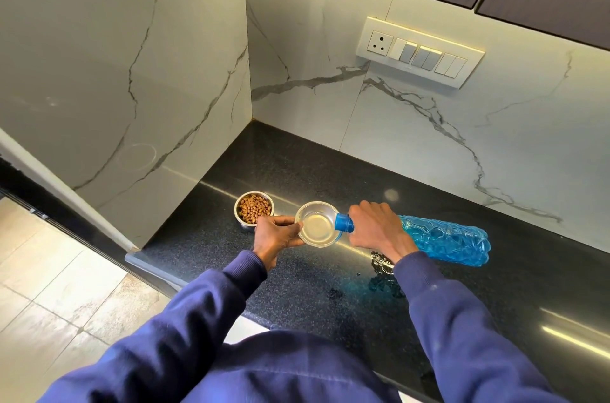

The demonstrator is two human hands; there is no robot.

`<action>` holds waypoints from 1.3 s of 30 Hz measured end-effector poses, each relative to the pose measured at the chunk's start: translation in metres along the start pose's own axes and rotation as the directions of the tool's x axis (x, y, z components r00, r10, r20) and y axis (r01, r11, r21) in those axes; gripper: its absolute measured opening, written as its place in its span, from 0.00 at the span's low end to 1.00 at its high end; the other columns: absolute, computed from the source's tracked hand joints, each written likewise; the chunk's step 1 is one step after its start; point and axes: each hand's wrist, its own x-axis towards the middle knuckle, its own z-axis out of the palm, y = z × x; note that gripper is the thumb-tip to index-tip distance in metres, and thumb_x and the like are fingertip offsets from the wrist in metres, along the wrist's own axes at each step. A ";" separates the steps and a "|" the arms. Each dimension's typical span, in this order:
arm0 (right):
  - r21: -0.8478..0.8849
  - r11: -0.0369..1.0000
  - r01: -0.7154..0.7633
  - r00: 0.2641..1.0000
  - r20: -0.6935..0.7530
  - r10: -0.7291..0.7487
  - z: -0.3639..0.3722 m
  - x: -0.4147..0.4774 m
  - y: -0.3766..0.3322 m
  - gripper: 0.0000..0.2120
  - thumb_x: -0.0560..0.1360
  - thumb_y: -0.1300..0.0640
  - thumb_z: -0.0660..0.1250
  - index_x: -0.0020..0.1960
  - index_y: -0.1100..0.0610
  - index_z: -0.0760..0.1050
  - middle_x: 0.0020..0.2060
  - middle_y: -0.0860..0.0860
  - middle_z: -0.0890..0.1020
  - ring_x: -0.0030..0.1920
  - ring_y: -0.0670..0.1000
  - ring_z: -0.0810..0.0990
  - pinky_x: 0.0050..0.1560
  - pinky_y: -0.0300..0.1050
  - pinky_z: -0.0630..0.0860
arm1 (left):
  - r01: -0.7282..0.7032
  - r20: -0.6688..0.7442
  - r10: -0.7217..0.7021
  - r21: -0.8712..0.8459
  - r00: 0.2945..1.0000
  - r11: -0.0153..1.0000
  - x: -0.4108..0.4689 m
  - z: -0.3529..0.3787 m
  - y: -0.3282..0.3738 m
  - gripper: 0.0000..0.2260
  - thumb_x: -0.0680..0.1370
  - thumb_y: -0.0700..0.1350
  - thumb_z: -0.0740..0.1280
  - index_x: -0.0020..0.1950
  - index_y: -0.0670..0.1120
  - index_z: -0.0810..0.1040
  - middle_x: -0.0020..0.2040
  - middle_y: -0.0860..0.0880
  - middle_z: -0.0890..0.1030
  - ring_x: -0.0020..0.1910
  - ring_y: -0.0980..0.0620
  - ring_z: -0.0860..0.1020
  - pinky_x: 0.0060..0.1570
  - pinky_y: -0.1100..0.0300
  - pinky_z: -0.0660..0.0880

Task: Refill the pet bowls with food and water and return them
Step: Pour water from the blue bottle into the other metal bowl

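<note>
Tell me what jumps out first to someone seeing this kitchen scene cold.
The bright blue bottle grabs the eye: the right hand holds it tipped nearly flat, its mouth over a steel water bowl on the black counter. The left hand steadies that bowl's near-left rim. Just left of it sits a steel bowl of brown kibble, and a small puddle glints under the right wrist.

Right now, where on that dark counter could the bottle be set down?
The black counter is bare behind the water bowl up to the marble wall, and to the far right past the blue bottle. The front edge is crowded: the kibble bowl, both hands, a wet patch.
</note>
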 end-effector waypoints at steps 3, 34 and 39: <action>-0.003 1.000 0.005 1.000 0.008 -0.005 0.000 0.000 -0.001 0.14 0.71 0.50 0.68 0.54 0.56 0.78 0.39 0.49 0.72 0.38 0.52 0.72 0.49 0.51 0.73 | 0.001 -0.001 -0.001 -0.001 1.000 1.000 0.000 0.001 0.000 0.03 0.76 0.31 0.73 0.48 0.36 0.85 0.41 0.41 0.87 0.36 0.49 0.87 0.34 0.58 0.84; -0.015 1.000 0.026 1.000 -0.003 -0.027 -0.009 0.001 0.002 0.18 0.73 0.48 0.69 0.58 0.57 0.77 0.48 0.54 0.81 0.46 0.55 0.82 0.52 0.53 0.76 | 0.008 -0.009 -0.008 0.019 1.000 1.000 -0.005 0.000 -0.001 0.06 0.76 0.30 0.72 0.53 0.32 0.83 0.48 0.36 0.86 0.39 0.46 0.87 0.37 0.55 0.86; -0.014 1.000 0.023 1.000 -0.008 -0.023 -0.008 0.001 0.002 0.17 0.73 0.49 0.69 0.58 0.57 0.77 0.47 0.54 0.81 0.46 0.55 0.82 0.51 0.53 0.75 | 0.011 -0.015 -0.011 0.020 1.000 1.000 -0.007 0.001 0.000 0.04 0.76 0.30 0.71 0.51 0.33 0.83 0.47 0.37 0.86 0.38 0.46 0.86 0.35 0.57 0.85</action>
